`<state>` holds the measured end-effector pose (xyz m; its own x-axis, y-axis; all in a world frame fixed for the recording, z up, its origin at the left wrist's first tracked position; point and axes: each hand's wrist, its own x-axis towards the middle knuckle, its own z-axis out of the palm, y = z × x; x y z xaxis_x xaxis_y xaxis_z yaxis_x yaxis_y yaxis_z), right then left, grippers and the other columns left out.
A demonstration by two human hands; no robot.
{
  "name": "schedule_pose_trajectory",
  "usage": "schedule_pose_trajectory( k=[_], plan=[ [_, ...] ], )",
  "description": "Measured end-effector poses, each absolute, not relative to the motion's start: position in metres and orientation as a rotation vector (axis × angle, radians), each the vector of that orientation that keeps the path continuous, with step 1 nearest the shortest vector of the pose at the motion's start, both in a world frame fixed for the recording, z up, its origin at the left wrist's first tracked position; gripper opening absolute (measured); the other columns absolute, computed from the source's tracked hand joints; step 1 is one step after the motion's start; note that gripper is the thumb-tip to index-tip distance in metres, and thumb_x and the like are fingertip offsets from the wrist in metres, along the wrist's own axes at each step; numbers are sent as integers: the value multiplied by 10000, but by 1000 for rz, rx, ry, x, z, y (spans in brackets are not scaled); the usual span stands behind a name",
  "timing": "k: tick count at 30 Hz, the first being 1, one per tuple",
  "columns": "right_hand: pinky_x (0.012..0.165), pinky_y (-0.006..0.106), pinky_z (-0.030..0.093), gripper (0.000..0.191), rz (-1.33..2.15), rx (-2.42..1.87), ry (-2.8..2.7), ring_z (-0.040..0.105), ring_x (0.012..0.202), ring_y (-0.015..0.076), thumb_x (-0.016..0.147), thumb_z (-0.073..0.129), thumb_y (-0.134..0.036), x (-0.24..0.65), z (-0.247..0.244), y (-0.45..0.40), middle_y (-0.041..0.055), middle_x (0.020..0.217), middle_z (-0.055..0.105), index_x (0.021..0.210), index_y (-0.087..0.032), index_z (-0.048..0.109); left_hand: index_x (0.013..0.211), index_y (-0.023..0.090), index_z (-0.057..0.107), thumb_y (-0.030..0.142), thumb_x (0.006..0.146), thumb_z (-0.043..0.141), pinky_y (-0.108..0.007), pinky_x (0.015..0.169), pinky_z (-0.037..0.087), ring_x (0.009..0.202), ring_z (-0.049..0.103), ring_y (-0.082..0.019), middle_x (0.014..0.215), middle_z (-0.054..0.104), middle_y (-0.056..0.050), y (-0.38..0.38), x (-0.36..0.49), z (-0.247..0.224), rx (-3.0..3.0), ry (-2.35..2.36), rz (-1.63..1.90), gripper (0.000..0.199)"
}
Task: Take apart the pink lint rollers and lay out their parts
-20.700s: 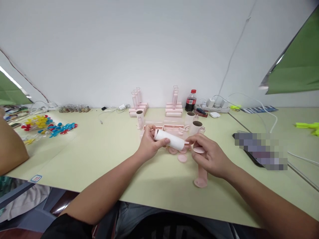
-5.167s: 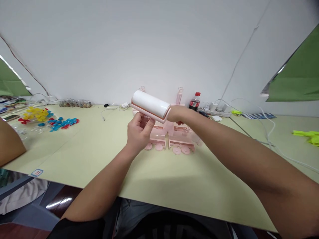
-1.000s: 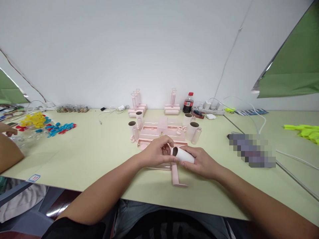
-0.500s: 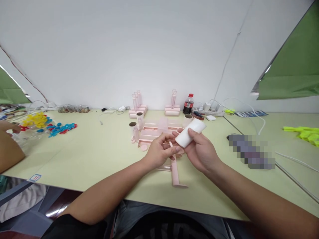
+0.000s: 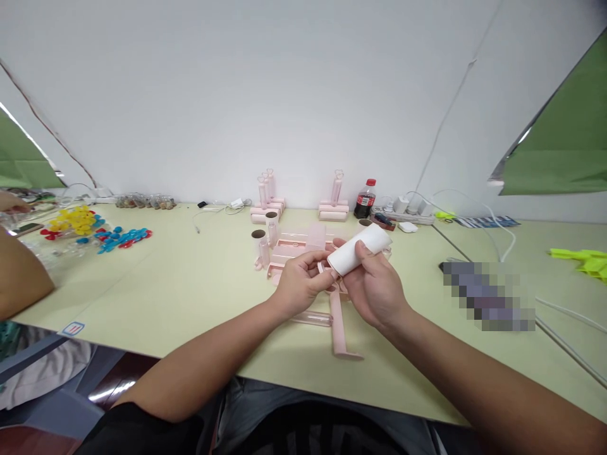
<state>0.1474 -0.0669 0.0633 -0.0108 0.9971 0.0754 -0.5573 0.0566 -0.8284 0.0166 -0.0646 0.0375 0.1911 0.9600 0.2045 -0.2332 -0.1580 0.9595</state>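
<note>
A white paper roll (image 5: 358, 249) lies tilted in my right hand (image 5: 379, 281), whose thumb presses on its side. My left hand (image 5: 303, 281) pinches a small pale pink disc-like part (image 5: 322, 268) at the roll's lower left end. Below my hands, a pink piece with a flat round end (image 5: 338, 325) lies on the table beside a clear tube (image 5: 313, 318). Behind them are more pink trays and covers (image 5: 315, 237), partly hidden by my hands. Two rolls with brown cores (image 5: 258, 243) stand to the left of these.
Pink roller sets (image 5: 333, 205) stand near the wall beside a cola bottle (image 5: 365, 199). Colourful plastic pieces (image 5: 78, 221) and another person's arm (image 5: 21, 272) are at the left. Cables, a power strip (image 5: 412, 217) and a blurred-out object (image 5: 488, 297) are on the right.
My left hand has brought the small pink part up to the roll's lower end. The roll has shifted slightly left relative to my right hand, and the view has turned slightly left.
</note>
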Motion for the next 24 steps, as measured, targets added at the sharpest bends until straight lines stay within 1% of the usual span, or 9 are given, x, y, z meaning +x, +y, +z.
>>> schedule_pose_trajectory(
  k=[3, 5, 7, 10, 12, 14, 18, 20, 24],
  plan=[
    [726, 403, 584, 329, 1367, -777, -973, 651, 937, 244, 774, 714, -442, 154, 68, -61, 29, 927, 648, 967, -239, 542, 1152, 153, 655, 328, 672, 786, -320, 651, 624, 758, 666, -166, 877, 667, -40, -64, 12, 44, 1287, 813, 1240, 528],
    [728, 379, 572, 352, 1284, -844, -1028, 645, 884, 218, 747, 737, -442, 160, 69, -52, 10, 913, 635, 962, -241, 543, 1144, 146, 648, 332, 684, 769, -311, 630, 611, 748, 664, -168, 826, 658, -36, -63, 2, 50, 1343, 854, 1188, 511],
    [730, 356, 562, 372, 1173, -897, -1088, 629, 893, 206, 733, 745, -436, 166, 70, -42, 12, 952, 626, 980, -242, 547, 1097, 144, 647, 334, 700, 748, -294, 616, 586, 706, 649, -153, 801, 649, -28, -65, -17, 54, 1440, 941, 1138, 452],
    [700, 345, 555, 503, 1017, -952, -1214, 612, 932, 218, 720, 756, -395, 173, 69, -30, 30, 1014, 619, 1133, -276, 495, 986, 162, 644, 339, 714, 727, -234, 577, 497, 644, 591, -111, 823, 648, -14, -71, -58, 53, 1714, 1209, 1076, 335],
    [722, 355, 551, 616, 909, -966, -1303, 608, 934, 221, 699, 773, -345, 174, 69, -24, 39, 1040, 615, 1219, -294, 447, 947, 181, 626, 363, 755, 677, -225, 566, 433, 616, 550, -108, 731, 620, 18, -76, -87, 45, 1873, 1458, 982, 269],
    [766, 369, 544, 632, 800, -958, -1411, 607, 937, 225, 684, 779, -311, 172, 71, -19, 51, 1087, 605, 1231, -287, 465, 902, 190, 598, 358, 793, 612, -238, 569, 393, 610, 531, -124, 685, 601, 24, -80, -110, 34, 1971, 1702, 845, 200],
    [746, 387, 533, 580, 610, -981, -1633, 613, 855, 225, 706, 759, -334, 163, 81, -7, 61, 1121, 608, 1231, -274, 520, 817, 196, 544, 335, 856, 509, -263, 598, 366, 657, 541, -157, 763, 617, -14, -77, -131, 11, 2145, 1897, 613, 149],
    [750, 394, 526, 584, 517, -997, -1691, 617, 835, 220, 720, 748, -341, 160, 88, 2, 62, 1132, 615, 1252, -271, 517, 805, 193, 533, 310, 887, 463, -270, 627, 380, 676, 551, -159, 811, 616, -29, -74, -133, 5, 2251, 1846, 545, 159],
    [791, 405, 514, 568, 387, -984, -1704, 625, 874, 222, 726, 742, -311, 159, 101, 20, 72, 1194, 609, 1250, -264, 527, 815, 185, 565, 247, 896, 442, -272, 671, 416, 718, 579, -157, 910, 622, -48, -73, -129, 9, 2437, 1707, 512, 160]
  ],
)
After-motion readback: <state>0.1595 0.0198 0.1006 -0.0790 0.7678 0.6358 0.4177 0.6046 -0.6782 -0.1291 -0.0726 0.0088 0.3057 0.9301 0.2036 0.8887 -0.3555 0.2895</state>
